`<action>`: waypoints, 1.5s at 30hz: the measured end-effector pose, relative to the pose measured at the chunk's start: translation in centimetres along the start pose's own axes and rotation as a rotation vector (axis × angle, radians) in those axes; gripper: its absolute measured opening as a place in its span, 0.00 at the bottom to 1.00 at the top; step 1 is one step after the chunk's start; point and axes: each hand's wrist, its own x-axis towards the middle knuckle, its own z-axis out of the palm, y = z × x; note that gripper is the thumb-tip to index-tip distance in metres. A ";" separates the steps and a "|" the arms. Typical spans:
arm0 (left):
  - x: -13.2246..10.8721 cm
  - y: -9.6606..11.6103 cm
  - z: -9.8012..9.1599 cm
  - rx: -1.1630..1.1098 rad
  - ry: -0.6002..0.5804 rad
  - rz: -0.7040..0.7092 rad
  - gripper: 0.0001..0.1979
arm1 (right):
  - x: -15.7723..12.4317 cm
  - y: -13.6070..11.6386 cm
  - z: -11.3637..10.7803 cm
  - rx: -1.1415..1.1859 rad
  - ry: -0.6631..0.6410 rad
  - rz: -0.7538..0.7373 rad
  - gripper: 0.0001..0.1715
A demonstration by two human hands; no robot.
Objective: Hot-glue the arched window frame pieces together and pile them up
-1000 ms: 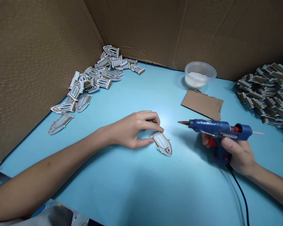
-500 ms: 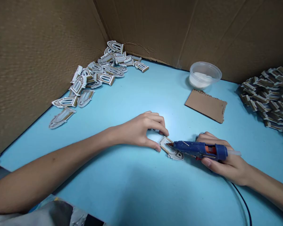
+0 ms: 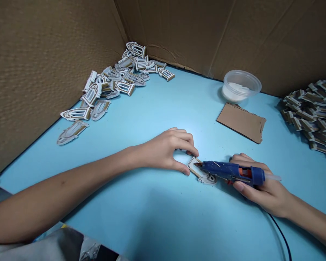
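Presently we note our left hand (image 3: 176,148) pinching the squared end of one frame (image 3: 202,176) between thumb and forefinger. The frame lies flat, just right of that hand and left of our right hand (image 3: 267,194), which grips the gun (image 3: 225,171). Its nozzle is over the frame; we cannot tell whether they touch.

Surface: blue table (image 3: 152,112). At left, a pile (image 3: 105,83) of similar frames by the cardboard wall (image 3: 43,47); at back, a tub (image 3: 240,87) with white contents; before it, a card (image 3: 241,122); far right, a stack (image 3: 312,112).

Pose: left forearm slants in from lower left, fingers curved; right forearm enters from lower right, thumb on the gun's near side.
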 end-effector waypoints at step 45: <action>0.0 0.1 0.5 0.001 0.053 0.022 0.22 | -0.1 0.0 0.4 -0.115 0.060 -0.065 0.15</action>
